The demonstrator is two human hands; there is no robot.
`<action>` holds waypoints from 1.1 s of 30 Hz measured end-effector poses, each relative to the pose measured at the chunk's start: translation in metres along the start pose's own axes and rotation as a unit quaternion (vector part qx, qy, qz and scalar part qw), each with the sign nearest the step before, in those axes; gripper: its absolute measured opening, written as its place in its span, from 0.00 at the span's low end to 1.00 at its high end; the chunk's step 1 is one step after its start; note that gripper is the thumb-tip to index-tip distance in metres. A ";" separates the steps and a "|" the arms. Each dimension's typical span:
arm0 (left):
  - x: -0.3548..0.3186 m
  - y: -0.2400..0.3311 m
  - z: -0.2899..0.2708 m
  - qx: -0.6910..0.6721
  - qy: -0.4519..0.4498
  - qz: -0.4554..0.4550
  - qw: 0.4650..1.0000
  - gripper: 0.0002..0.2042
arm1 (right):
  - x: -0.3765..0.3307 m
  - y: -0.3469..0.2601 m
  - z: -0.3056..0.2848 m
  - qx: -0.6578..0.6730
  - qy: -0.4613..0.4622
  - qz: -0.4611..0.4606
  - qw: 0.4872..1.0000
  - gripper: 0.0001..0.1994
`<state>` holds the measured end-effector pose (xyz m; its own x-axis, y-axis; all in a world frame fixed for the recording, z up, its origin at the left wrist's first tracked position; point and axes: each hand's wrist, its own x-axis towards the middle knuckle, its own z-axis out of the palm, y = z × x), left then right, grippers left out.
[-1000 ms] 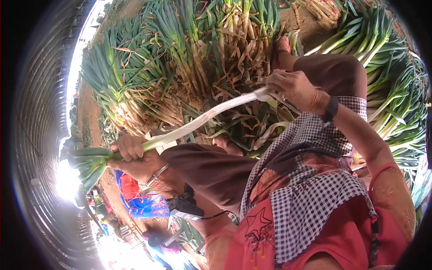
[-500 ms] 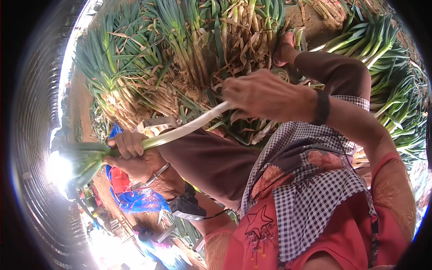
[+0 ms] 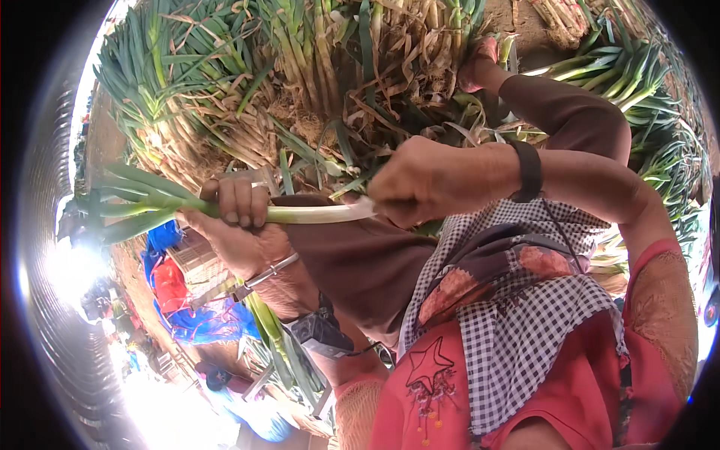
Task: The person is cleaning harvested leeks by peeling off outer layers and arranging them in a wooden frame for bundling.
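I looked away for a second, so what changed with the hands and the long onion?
The right hand moved left, closer to the left hand, so less of the long onion shows between them. The long onion went from sloping up rightward to nearly level. The left hand stayed wrapped around it beside the green leaves. The bunches beyond stayed put.

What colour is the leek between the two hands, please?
The leek is pale green by the left hand, white near the right hand; best in the head view.
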<state>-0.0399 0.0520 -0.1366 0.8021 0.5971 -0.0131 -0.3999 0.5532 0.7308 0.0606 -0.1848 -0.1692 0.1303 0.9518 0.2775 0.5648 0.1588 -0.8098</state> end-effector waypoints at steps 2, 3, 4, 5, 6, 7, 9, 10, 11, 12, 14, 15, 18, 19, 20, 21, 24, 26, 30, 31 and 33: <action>0.001 -0.002 -0.012 0.007 0.002 0.012 1.000 0.23 | 0.008 0.003 -0.003 0.348 0.088 0.070 0.931 0.12; 0.003 -0.003 -0.019 0.015 0.027 0.022 0.999 0.24 | 0.014 0.000 -0.011 0.485 0.139 0.109 0.856 0.13; 0.004 -0.002 -0.026 0.010 0.023 0.032 0.999 0.24 | 0.017 0.004 -0.019 0.496 0.145 0.069 0.853 0.11; 0.006 0.001 -0.036 0.005 0.019 0.042 0.999 0.24 | 0.016 0.014 -0.031 0.507 0.151 0.029 0.848 0.10; 0.007 0.005 -0.045 0.001 0.014 0.051 0.999 0.24 | 0.011 0.027 -0.045 0.517 0.159 -0.010 0.841 0.10; 0.012 0.010 -0.054 -0.013 -0.026 0.052 0.998 0.24 | 0.003 0.041 -0.058 0.525 0.168 -0.049 0.833 0.11; 0.018 0.024 -0.066 -0.066 -0.016 0.040 0.997 0.23 | -0.014 0.070 -0.070 0.365 0.177 0.030 0.914 0.15; 0.021 0.029 -0.067 -0.096 -0.015 0.032 0.995 0.23 | -0.030 0.091 -0.066 0.174 0.170 0.147 0.959 0.17; 0.024 0.034 -0.069 -0.132 -0.023 0.024 0.991 0.22 | -0.040 0.108 -0.056 -0.024 0.153 0.255 0.954 0.20; 0.027 0.039 -0.073 -0.161 -0.037 0.012 0.986 0.22 | -0.044 0.117 -0.043 0.074 0.146 0.240 0.957 0.20; 0.031 0.048 -0.082 -0.213 -0.059 -0.010 0.975 0.21 | -0.048 0.122 -0.013 0.270 0.123 0.202 0.934 0.22; 0.028 0.053 -0.082 -0.229 -0.049 -0.021 0.972 0.18 | -0.038 0.109 -0.006 0.338 0.061 0.210 0.916 0.21; 0.037 0.058 -0.092 -0.276 -0.033 -0.023 0.960 0.17 | -0.022 0.084 0.022 0.374 0.021 0.171 0.912 0.19; 0.039 0.060 -0.102 -0.289 -0.048 -0.006 0.956 0.18 | -0.015 0.079 0.023 0.249 0.078 0.066 0.963 0.18; 0.041 0.067 -0.112 -0.303 -0.053 -0.005 0.951 0.17 | -0.015 0.078 0.021 0.140 0.136 -0.002 0.981 0.17; 0.043 0.080 -0.122 -0.315 -0.058 -0.004 0.947 0.17 | -0.019 0.081 0.022 0.129 0.173 -0.010 0.976 0.16; 0.042 0.125 -0.147 -0.268 -0.018 0.054 0.962 0.17 | -0.074 0.127 0.001 0.508 0.158 0.288 0.796 0.13; 0.050 0.133 -0.160 -0.194 -0.014 0.148 0.970 0.20 | -0.094 0.170 -0.011 0.398 0.239 0.441 0.768 0.12; 0.073 0.106 -0.130 -0.025 -0.008 0.241 0.970 0.18 | -0.097 0.236 -0.012 -0.255 0.007 0.360 0.898 0.12; 0.081 0.089 -0.106 -0.027 0.043 0.234 0.971 0.16 | -0.090 0.246 -0.006 -0.289 0.015 0.334 0.897 0.12; 0.086 0.077 -0.081 -0.023 0.074 0.190 0.979 0.14 | -0.045 0.249 -0.001 -0.278 0.042 0.279 0.918 0.12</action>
<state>-0.0378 0.1932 -0.1366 0.5199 0.8406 0.1521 -0.6790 0.2985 0.6707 0.1964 -0.1882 -0.3828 0.5744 0.8175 -0.0429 0.7169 -0.5276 -0.4558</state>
